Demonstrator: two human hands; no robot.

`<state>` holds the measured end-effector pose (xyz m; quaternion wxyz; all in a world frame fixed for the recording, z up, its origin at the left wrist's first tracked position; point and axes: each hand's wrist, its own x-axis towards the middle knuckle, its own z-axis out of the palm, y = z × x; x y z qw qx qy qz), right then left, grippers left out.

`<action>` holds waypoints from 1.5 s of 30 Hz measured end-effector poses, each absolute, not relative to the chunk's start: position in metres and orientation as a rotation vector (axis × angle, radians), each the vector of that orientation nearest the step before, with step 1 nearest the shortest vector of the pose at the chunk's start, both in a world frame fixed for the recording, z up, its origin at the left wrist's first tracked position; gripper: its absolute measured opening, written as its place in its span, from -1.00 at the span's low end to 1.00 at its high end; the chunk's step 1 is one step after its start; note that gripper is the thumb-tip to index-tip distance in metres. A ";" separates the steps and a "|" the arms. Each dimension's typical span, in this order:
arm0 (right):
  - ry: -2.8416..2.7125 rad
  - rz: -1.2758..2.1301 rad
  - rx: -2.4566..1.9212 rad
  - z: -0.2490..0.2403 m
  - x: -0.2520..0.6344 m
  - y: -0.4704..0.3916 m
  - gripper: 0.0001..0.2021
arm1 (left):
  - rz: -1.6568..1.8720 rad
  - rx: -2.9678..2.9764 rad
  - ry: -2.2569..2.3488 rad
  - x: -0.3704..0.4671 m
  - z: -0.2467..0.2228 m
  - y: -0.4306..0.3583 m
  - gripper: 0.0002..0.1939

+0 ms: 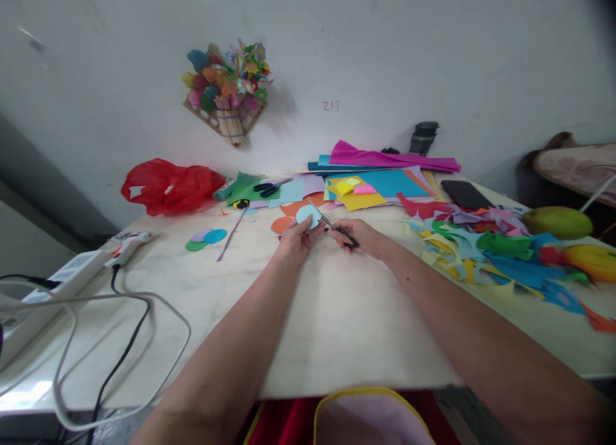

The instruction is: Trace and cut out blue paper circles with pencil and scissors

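Note:
Between the fingers of my left hand (294, 241) is a light blue paper circle (307, 215), raised over the middle of the table. My right hand (360, 235) is closed round the black handles of a pair of scissors (350, 237). The scissor blades reach up and left to the circle's right edge; whether they touch the paper is too small to tell. Orange paper circles (281, 225) lie just behind and left of my left hand. Farther left, a small group of cut circles, with a blue circle (215, 236) on the right, rests on the table.
Colourful paper scraps (481, 239) and mangoes (558, 223) cover the right side, near a phone (466, 194). Paper sheets (385, 185) and a second pair of scissors (272, 188) lie behind. A red plastic bag (171, 185), a power strip (62, 278) and looped cables (185, 329) occupy the left.

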<state>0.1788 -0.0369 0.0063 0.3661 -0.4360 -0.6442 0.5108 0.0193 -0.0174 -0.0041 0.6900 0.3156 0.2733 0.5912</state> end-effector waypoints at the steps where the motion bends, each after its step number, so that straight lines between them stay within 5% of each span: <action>1: -1.659 1.312 -1.115 0.006 0.179 -0.037 -0.74 | 1.316 0.712 0.619 0.019 -0.004 -0.018 -0.90; 45: -1.580 1.364 -1.154 0.004 0.180 -0.036 -0.78 | 1.336 0.779 0.633 0.017 -0.005 -0.017 -0.89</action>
